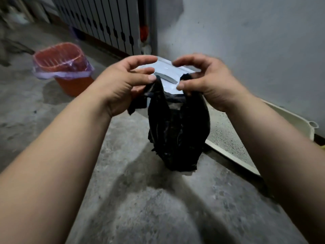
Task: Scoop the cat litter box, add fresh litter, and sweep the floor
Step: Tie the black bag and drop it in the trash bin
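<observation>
Two-handed pinch on a waste bag. The left hand (123, 83) and the right hand (205, 80) each pinch one handle loop of a black bag (177, 131) between thumb and forefinger, with the other fingers arched loosely above. The bag hangs straight down from the grip, bulging in its lower half; whether its base touches the concrete floor (123, 191) cannot be told. Just right of and below the grip lies the litter box (306, 126), a pale tray against the wall, its grey litter (226, 138) lying fairly level. Directly behind the grip sits a white object (167, 74) (possibly a litter sack; it is too hidden to name). Well left of the grip stands a red bin (73, 85) with a purple liner (52, 74). Judged from this layout, scooping appears done and the waste bagged, the handles likely about to be knotted; discarding the bag, adding fresh litter and sweeping seem left to do. No scoop or broom shows.
</observation>
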A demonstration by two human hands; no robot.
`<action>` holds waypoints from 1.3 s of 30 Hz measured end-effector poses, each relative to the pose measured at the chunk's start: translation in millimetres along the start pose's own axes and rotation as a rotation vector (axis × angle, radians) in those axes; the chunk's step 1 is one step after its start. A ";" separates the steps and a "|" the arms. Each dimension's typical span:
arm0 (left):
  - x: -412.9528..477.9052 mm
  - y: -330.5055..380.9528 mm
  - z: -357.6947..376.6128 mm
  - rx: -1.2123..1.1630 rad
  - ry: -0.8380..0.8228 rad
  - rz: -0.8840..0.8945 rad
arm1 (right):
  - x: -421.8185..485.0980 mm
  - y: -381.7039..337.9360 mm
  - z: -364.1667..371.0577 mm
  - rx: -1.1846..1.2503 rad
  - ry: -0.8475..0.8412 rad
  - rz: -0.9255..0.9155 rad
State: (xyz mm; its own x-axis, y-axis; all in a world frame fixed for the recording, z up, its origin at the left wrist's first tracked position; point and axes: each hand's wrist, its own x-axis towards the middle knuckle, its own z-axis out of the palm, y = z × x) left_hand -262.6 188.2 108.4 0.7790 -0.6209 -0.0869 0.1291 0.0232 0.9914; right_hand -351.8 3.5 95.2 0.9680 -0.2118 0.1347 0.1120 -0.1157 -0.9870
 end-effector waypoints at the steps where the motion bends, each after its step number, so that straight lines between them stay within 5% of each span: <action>1: -0.4 0.7 4.4 -0.049 -0.020 0.011 | 1.1 -4.2 5.7 -0.049 -0.096 0.024; 4: -2.3 -1.1 14.1 -0.220 -0.089 0.045 | 6.7 -9.6 20.1 -0.264 -0.198 0.053; 6: -0.8 -4.9 16.3 -0.291 -0.036 0.089 | 12.0 -13.6 27.5 -0.269 -0.074 0.044; 10: 8.5 -24.1 11.8 -0.037 0.252 0.272 | 24.0 -24.4 33.0 -0.060 0.159 0.067; 14: 4.4 -61.8 5.0 0.143 -0.170 0.045 | 24.8 -45.1 36.9 0.235 0.068 -0.067; 16: 2.1 -76.6 9.8 0.244 -0.243 0.017 | 22.8 -56.8 38.7 0.342 -0.034 -0.115; 19: 6.4 -75.8 20.9 0.085 -0.041 0.004 | 22.9 -66.8 40.5 0.273 -0.063 -0.078; 25: 16.3 -62.9 24.9 -0.489 0.130 -0.136 | 18.1 -49.2 20.9 -0.007 0.210 0.006; 30: 20.3 -58.1 20.8 -0.577 0.389 -0.186 | 13.1 -46.8 8.6 0.097 0.211 -0.143; 36: 13.8 -27.6 31.6 -0.618 0.080 0.060 | 5.9 -50.9 8.5 0.481 0.015 -0.135; 39: 12.2 -24.2 34.8 -0.461 0.039 0.121 | 8.2 -54.2 10.6 0.450 0.090 -0.174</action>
State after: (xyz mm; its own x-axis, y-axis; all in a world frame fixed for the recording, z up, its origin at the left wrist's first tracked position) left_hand -277.6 152.8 86.7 0.8267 -0.5624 0.0139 0.2881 0.4444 0.8482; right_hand -347.5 18.3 148.9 0.9054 -0.3115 0.2884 0.3753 0.2699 -0.8867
